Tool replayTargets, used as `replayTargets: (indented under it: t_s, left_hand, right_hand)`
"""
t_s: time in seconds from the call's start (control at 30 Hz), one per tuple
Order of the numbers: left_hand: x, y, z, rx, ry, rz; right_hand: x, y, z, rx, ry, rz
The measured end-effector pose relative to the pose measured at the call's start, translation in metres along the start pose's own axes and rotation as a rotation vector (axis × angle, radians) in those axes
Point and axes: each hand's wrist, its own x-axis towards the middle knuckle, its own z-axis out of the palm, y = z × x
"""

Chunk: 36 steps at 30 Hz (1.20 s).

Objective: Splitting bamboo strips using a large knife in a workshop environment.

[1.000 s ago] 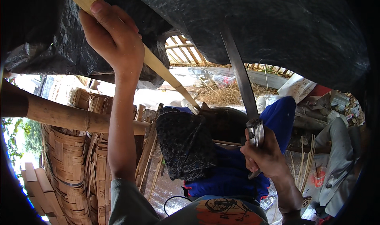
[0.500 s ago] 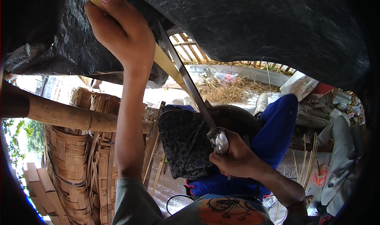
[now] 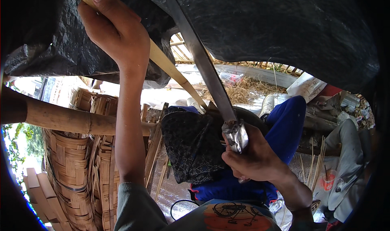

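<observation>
My left hand [image 3: 115, 32], raised at the upper left, is closed around a long pale bamboo strip [image 3: 172, 72], its thumb lying along the strip. The strip slants down to the right, and its lower end is close to a dark rounded thing [image 3: 254, 118] between my legs. Over my lap, my right hand [image 3: 258, 156] grips the metal-capped handle of a machete [image 3: 205, 64]. The long blade points up and away, to the right of the strip, with a gap visible between them. A dark patterned cloth [image 3: 191, 150] covers my left thigh.
Black plastic sheeting [image 3: 268, 24] hangs low across the top. At left are a bamboo pole [image 3: 77, 119] and woven bamboo baskets [image 3: 67, 162]. Another person's grey-trousered leg [image 3: 345, 166], thin upright sticks [image 3: 319, 164] and a red-marked cup [image 3: 328, 180] are at right. Dry shavings [image 3: 243, 89] lie ahead.
My right hand has moved slightly right, and the machete blade has drawn away from the bamboo strip and risen. My left hand has shifted a little up and left with the strip.
</observation>
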Motion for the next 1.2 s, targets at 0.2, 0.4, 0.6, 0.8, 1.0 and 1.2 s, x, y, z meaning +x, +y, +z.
replayTargets:
  t_s: [0.2,0.4,0.6,0.8,1.0,1.2]
  left_hand:
    - [-0.002,-0.002,0.003,-0.018,0.008,0.001]
    - [-0.001,0.003,0.002,-0.001,-0.005,0.01]
    - [0.0,-0.011,0.0,-0.038,-0.008,0.016]
    - [-0.001,-0.017,-0.004,-0.115,0.01,-0.002]
    - [0.0,-0.002,0.01,-0.047,0.009,0.004]
    - [-0.003,-0.006,0.004,-0.094,0.025,-0.096]
  right_hand:
    - [0.021,0.039,-0.007,0.157,-0.115,0.174]
    - [0.005,0.004,-0.001,-0.024,0.026,-0.113]
    - [0.029,0.059,0.012,0.26,-0.067,0.14]
    - [0.03,0.072,0.001,0.279,-0.03,0.205]
    - [0.027,0.044,0.02,0.166,0.03,0.008]
    - [0.046,0.108,0.012,0.444,0.023,0.315]
